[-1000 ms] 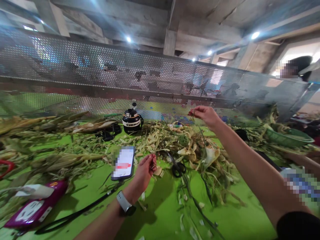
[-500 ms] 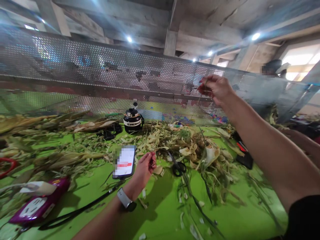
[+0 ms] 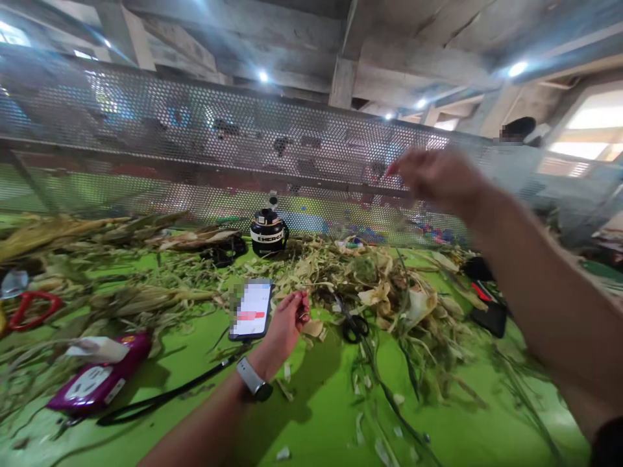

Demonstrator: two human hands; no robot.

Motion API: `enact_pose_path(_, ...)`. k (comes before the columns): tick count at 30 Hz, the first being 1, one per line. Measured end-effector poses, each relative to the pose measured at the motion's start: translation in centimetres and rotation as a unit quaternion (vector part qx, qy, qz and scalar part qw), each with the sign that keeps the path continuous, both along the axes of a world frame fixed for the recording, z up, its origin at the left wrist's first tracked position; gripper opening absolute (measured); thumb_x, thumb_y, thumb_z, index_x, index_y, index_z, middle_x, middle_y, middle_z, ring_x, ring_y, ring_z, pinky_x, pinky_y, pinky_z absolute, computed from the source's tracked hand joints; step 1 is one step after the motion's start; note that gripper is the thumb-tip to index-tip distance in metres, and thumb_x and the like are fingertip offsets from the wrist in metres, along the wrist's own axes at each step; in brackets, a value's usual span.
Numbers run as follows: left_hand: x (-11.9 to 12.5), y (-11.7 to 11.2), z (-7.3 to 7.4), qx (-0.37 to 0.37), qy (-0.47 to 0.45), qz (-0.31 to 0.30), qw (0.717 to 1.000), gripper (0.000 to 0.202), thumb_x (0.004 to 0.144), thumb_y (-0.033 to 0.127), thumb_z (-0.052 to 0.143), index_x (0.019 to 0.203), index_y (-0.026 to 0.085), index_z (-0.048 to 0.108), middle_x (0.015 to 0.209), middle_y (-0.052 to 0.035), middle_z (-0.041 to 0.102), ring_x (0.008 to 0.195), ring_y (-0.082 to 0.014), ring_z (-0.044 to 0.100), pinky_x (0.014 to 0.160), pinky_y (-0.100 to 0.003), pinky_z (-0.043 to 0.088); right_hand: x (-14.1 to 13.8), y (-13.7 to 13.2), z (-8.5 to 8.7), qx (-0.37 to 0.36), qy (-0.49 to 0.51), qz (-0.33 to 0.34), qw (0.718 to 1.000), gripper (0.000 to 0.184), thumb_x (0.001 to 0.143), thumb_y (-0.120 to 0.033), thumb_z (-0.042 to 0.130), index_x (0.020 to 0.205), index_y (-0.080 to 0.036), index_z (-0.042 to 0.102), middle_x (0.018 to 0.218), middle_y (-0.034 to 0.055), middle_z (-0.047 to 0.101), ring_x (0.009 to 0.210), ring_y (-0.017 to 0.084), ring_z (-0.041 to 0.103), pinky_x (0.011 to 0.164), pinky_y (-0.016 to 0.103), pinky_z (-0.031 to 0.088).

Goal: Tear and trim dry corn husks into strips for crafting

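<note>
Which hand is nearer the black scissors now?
The left hand, wearing the grey-strapped watch: it is low, near the black scissors, whereas the right hand is raised before the perforated screen.

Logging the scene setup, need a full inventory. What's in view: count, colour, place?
Table: one, green, foreground
Dried leaves: many, yellow-green and tan, across table
Scissors: one, black-handled, near edge of central pile
Phone: one, dark-edged with lit screen, left of central pile
Jug: one, black with white band, behind phone
Socket box: one, purple and white, lower left
Strap: one, black, right of socket box
Red-handled tool: one, far left
Unclear item: one, black, right of central pile
Perforated screen: one, grey, behind table
Ceiling lights: several, white, overhead
Person: one, pale top, upper right; others blurred
Watch: one, grey-banded, left wrist
Left hand: one, bare, right of phone
Right hand: one, bare, raised, blurred
</note>
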State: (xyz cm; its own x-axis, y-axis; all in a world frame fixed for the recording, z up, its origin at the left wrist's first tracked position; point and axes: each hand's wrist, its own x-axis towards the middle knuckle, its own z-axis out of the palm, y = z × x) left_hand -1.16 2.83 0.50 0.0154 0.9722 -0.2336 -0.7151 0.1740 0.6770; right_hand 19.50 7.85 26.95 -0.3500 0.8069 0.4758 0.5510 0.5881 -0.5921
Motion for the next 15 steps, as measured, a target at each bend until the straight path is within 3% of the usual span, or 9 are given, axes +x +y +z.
enact_pose_path(1,0.0,0.0,0.0,0.000,0.003,0.003,1.000,0.021,0.060,0.024,0.075,0.069,0.014,0.057,0.055,0.0039,0.055,0.046,-0.0055,0.046,0.043,-0.016,0.034,-0.8,-0.5,-2.9,-0.096,-0.167,0.073,0.979,0.017,0.081,-0.030,0.058,0.072,-0.017,0.064,0.054,-0.0036,0.053,0.043,0.006,0.039,0.040,0.020,0.029)
enact_pose_path(2,0.0,0.1,-0.1,0.002,0.007,0.007,1.000,0.022,0.060,0.025,0.075,0.069,0.014,0.058,0.056,0.0035,0.056,0.048,-0.0061,0.047,0.043,-0.016,0.034,-1.6,-1.0,-5.9,-0.149,-0.271,0.124,0.943,0.021,0.082,-0.031,0.055,0.072,-0.016,0.066,0.058,-0.0016,0.057,0.045,0.007,0.043,0.044,0.021,0.032)
enact_pose_path(3,0.0,0.1,-0.2,0.007,0.015,0.011,1.000,0.024,0.060,0.027,0.075,0.069,0.014,0.058,0.057,0.0030,0.056,0.050,-0.0067,0.049,0.044,-0.016,0.034,-2.5,-1.6,-8.8,-0.160,-0.324,0.146,0.921,0.025,0.083,-0.030,0.053,0.069,-0.015,0.066,0.060,0.0004,0.060,0.049,0.008,0.047,0.048,0.022,0.034)
enact_pose_path(5,0.0,0.1,-0.3,0.025,0.039,0.014,0.999,0.028,0.059,0.032,0.076,0.071,0.014,0.059,0.061,0.0016,0.059,0.054,-0.0076,0.051,0.046,-0.017,0.035,-3.9,-2.7,-13.5,-0.143,-0.362,0.154,0.908,0.021,0.081,-0.023,0.052,0.072,-0.014,0.067,0.068,0.0028,0.065,0.057,0.010,0.053,0.054,0.022,0.036)
enact_pose_path(7,0.0,0.0,-0.5,0.045,0.076,0.009,0.996,0.032,0.059,0.037,0.075,0.074,0.014,0.059,0.066,0.0002,0.062,0.055,-0.0074,0.052,0.049,-0.017,0.037,-4.8,-3.5,-16.5,-0.109,-0.378,0.124,0.911,0.017,0.076,-0.017,0.052,0.074,-0.016,0.070,0.069,0.0028,0.067,0.060,0.012,0.055,0.056,0.023,0.034)
enact_pose_path(10,-0.2,-0.1,-0.5,0.054,0.116,-0.025,0.992,0.032,0.063,0.040,0.073,0.076,0.015,0.059,0.072,-0.0014,0.066,0.053,-0.0066,0.051,0.051,-0.018,0.039,-4.9,-3.6,-18.2,-0.105,-0.354,0.112,0.923,0.022,0.075,-0.017,0.052,0.083,-0.018,0.072,0.076,0.0025,0.070,0.066,0.014,0.058,0.058,0.022,0.033)
enact_pose_path(15,-0.5,-0.2,-0.1,-0.023,0.126,-0.105,0.986,0.016,0.070,0.027,0.068,0.077,0.015,0.060,0.074,-0.0010,0.068,0.044,-0.0039,0.048,0.045,-0.016,0.036,-4.1,-2.4,-18.5,-0.133,-0.309,0.113,0.935,0.024,0.078,-0.023,0.051,0.086,-0.017,0.073,0.073,0.0019,0.070,0.062,0.012,0.056,0.055,0.020,0.032)
